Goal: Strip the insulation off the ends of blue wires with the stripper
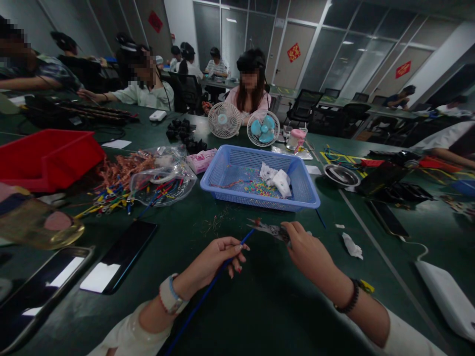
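Between the thumb and fingers of my left hand (224, 256) is a blue cable (211, 289), which runs down toward the front edge of the view. My right hand (306, 247) is wrapped round the handles of metal wire strippers or pliers (270, 229); the exact kind is not clear. The tool's jaws are at the cable's far end, where a bit of bare copper strands shows reddish. Small wire clippings (215, 222) lie on the table just beyond my left hand.
A blue plastic basket (222, 195) with colourful scraps and crumpled tissue stands ahead. To the left are a red bin (52, 163), copper-ended cables (124, 173), a clear plastic bag (166, 185) and phones (120, 257). A power bank (445, 291) lies right. Co-workers sit around.
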The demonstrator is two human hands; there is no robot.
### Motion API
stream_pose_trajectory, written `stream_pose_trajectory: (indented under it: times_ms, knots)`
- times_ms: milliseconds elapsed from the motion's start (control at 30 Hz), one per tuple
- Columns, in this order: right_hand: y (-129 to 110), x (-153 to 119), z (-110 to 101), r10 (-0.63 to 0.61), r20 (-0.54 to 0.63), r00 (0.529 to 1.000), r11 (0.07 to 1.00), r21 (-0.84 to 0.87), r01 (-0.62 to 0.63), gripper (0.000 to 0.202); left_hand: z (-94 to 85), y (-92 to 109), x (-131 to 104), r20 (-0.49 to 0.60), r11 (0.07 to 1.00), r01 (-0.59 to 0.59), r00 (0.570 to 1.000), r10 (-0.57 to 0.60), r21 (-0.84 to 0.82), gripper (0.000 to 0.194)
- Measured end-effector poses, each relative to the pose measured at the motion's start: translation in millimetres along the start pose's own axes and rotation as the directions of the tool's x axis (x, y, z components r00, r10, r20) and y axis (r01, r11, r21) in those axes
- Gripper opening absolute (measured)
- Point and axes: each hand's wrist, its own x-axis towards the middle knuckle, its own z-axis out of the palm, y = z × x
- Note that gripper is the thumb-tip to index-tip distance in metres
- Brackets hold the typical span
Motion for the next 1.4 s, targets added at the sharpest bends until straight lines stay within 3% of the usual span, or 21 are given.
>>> stream_pose_trajectory:
  times_ms: [333, 600, 833, 1167, 1400]
  knots:
    - [-8.0, 4.3, 13.6, 0.001, 0.010, 1.000, 0.999, 0.053, -0.001, 0.034, 3.8, -3.2, -1.1, 0.009, 0.998, -0.003, 1.000, 0.004, -0.060, 0.035]
    - [-11.0, 8.2, 12.5, 0.004, 0.009, 1.000, 0.993, 0.117, -0.005, 0.030, 3.1, -6.0, 0.7, 0.013, 0.997, -0.011, 1.000, 0.012, -0.075, 0.034]
    - [-13.0, 9.7, 13.2, 0.038, -0.060, 0.997, 0.999, -0.004, -0.038, 0.037, 3.8, -7.4, 0.3, 0.008, 0.991, -0.018, 1.000, 0.019, -0.136, 0.036]
    - [-9.6, 16.6, 9.8, -0.060, 0.027, 0.998, 0.926, 0.375, 0.045, 0.021, 0.3, -11.8, 4.4, 0.044, 0.992, -0.012, 0.999, 0.018, -0.125, 0.035]
    - [-1.8, 17.1, 4.6, -0.123, 0.215, 0.969, 0.881, 0.472, 0.007, 0.021, -0.3, -6.7, 1.7, 0.090, 1.000, -0.005, 0.996, 0.007, -0.030, 0.040]
